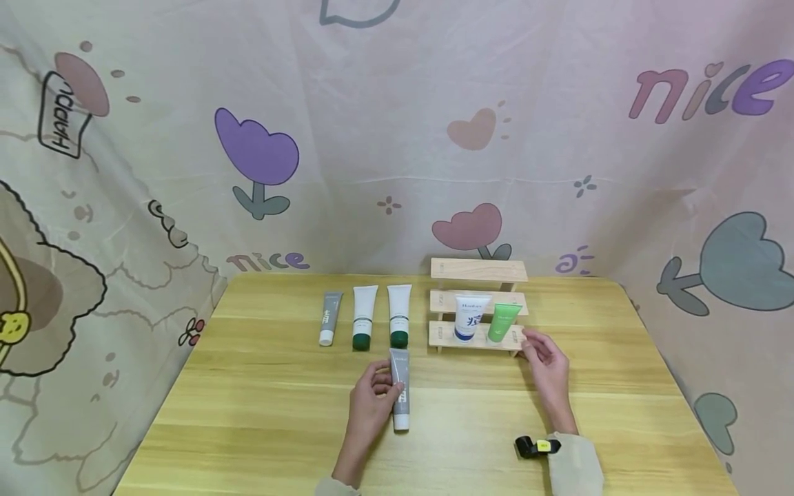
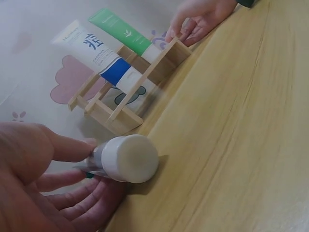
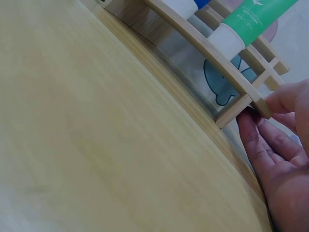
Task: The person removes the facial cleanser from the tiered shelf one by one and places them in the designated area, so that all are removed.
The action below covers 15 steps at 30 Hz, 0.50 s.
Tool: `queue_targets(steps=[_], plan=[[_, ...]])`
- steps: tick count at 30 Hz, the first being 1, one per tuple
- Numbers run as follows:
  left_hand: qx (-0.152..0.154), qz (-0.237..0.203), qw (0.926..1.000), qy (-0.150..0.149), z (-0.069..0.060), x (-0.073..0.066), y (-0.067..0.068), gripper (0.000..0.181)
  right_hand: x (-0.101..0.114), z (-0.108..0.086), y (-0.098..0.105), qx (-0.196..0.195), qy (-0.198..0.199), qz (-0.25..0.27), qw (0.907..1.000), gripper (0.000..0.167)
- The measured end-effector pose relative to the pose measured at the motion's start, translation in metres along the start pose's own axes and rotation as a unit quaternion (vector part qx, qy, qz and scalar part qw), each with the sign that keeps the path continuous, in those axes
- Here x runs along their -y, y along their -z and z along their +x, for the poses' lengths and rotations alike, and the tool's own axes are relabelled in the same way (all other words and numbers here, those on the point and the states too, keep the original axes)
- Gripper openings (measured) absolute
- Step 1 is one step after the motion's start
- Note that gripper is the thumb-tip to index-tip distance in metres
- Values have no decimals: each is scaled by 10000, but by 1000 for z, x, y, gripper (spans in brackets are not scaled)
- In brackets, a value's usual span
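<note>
My left hand [image 1: 370, 406] pinches a grey squeeze tube [image 1: 400, 368] with a white cap between thumb and fingers, low over the table. The left wrist view shows the tube's white cap [image 2: 137, 158] facing the camera. At the right, my right hand [image 1: 549, 368] grips the end of the lowest step of a small wooden tiered rack [image 1: 477, 269]; the thumb lies at the step's end and fingertips reach beneath it. On that lowest step stand a white and blue tube [image 1: 469, 317] and a green tube [image 1: 503, 320] with a white cap.
Left of the rack, another grey tube [image 1: 331, 317] and two white tubes with green caps, one left [image 1: 364, 310] and one right [image 1: 400, 306], lie in a row on the wooden table [image 1: 260, 399]. A patterned cloth [image 1: 372, 138] hangs behind.
</note>
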State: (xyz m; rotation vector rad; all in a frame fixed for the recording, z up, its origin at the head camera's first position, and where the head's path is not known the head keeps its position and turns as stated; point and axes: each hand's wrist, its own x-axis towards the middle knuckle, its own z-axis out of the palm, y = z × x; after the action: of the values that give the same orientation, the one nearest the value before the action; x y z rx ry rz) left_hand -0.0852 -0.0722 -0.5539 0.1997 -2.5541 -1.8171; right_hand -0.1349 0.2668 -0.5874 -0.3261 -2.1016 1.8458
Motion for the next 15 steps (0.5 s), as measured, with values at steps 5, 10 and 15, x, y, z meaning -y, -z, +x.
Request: queue_targets(steps=[5, 10, 15], plan=[[89, 583, 9980, -229, -1, -2, -1, 43, -2, -1, -1, -41, 170, -2, 9998, 27], [76, 1009, 9944, -316, -3, -5, -1, 42, -2, -1, -1, -52, 185, 79, 9998, 26], [6, 1410, 9897, -235, -7, -9, -1, 41, 0, 0, -1, -32, 97, 45, 9999, 27]])
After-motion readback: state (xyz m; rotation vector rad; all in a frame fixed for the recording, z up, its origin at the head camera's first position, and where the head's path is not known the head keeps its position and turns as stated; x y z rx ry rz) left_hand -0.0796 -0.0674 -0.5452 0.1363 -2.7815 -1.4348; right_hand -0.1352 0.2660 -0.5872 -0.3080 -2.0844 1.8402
